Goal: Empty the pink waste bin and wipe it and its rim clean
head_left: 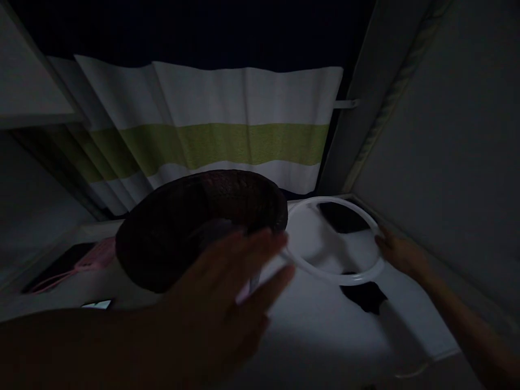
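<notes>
In the dim head view, my left hand (231, 287) is stretched out at centre front, fingers extended and slightly blurred. It is in front of a large dark brown ring-shaped or bowl-like thing (244, 189). The hand hides part of that thing, and whether they touch I cannot tell. My right hand (400, 252) grips the right edge of a thin white ring (357, 279), tilted above the white surface (309, 319). The ring's left edge is beside the dark brown thing. A small pale purple item (244, 292) shows partly behind my left hand.
A striped curtain (244, 143) hangs behind, with a wall (459, 135) at the right. At the left are a pink pouch-like item (99, 254) with a cord, a black flat item (65, 265) and a lit screen (97, 304). Black patches (363, 297) show on the white surface.
</notes>
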The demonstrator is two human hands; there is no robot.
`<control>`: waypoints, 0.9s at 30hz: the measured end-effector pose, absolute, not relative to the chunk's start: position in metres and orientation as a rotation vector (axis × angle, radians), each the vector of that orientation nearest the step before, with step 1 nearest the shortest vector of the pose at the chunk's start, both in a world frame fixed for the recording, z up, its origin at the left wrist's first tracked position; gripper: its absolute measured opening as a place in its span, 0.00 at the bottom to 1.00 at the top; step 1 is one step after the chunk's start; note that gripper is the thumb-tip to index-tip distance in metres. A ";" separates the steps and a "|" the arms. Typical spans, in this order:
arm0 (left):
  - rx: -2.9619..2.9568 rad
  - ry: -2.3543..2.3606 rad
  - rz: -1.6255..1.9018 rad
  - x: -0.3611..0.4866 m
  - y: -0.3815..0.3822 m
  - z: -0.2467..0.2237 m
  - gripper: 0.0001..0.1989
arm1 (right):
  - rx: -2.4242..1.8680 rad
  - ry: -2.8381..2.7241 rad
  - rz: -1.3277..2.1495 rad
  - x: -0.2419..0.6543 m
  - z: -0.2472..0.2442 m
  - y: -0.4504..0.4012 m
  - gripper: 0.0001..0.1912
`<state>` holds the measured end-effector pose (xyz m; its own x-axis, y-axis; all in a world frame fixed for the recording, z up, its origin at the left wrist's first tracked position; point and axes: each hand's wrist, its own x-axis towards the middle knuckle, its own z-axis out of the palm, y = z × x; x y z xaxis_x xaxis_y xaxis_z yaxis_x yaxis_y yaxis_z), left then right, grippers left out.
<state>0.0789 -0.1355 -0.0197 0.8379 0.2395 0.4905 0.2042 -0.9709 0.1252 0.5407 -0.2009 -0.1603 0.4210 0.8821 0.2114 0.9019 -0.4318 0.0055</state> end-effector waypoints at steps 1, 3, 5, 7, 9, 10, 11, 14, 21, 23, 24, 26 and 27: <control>2.978 0.287 0.814 0.083 -0.149 -0.040 0.36 | -2.656 -1.551 -0.155 0.536 -0.163 -0.196 0.32; 2.977 0.163 0.702 0.100 -0.166 -0.084 0.35 | -2.724 -1.490 -0.034 0.526 -0.169 -0.185 0.30; 2.932 0.139 0.526 0.128 -0.170 -0.127 0.33 | -2.727 -1.484 0.017 0.517 -0.176 -0.176 0.29; 2.865 0.302 0.365 0.160 -0.160 -0.163 0.33 | -2.741 -1.483 0.048 0.509 -0.184 -0.168 0.29; 2.790 0.567 0.358 0.188 -0.141 -0.192 0.34 | -2.758 -1.492 0.068 0.502 -0.192 -0.163 0.29; 2.756 0.685 0.350 0.199 -0.130 -0.203 0.35 | -2.759 -1.503 0.072 0.499 -0.195 -0.162 0.28; 2.724 0.789 0.346 0.207 -0.119 -0.213 0.36 | -2.757 -1.516 0.074 0.497 -0.198 -0.160 0.28; 2.646 0.943 0.291 0.216 -0.089 -0.232 0.47 | -2.757 -1.528 0.077 0.498 -0.208 -0.158 0.29; 2.489 1.066 0.101 0.213 -0.049 -0.238 0.62 | -2.733 -1.564 0.161 0.506 -0.231 -0.153 0.28; 2.468 1.056 0.057 0.213 -0.043 -0.238 0.63 | -2.724 -1.568 0.173 0.506 -0.233 -0.150 0.29; 2.475 1.045 0.049 0.213 -0.041 -0.239 0.63 | -2.719 -1.569 0.174 0.507 -0.233 -0.148 0.29; 2.507 1.034 0.047 0.213 -0.038 -0.240 0.63 | -2.711 -1.574 0.167 0.507 -0.232 -0.146 0.29; 2.524 1.036 0.045 0.214 -0.037 -0.241 0.62 | -2.708 -1.576 0.164 0.508 -0.232 -0.145 0.29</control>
<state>0.2140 -0.0373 -0.2406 0.7232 0.6795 -0.1233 0.6663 -0.6396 0.3833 0.5076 -0.1445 -0.2319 0.4898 0.8673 -0.0883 0.8670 -0.4953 -0.0554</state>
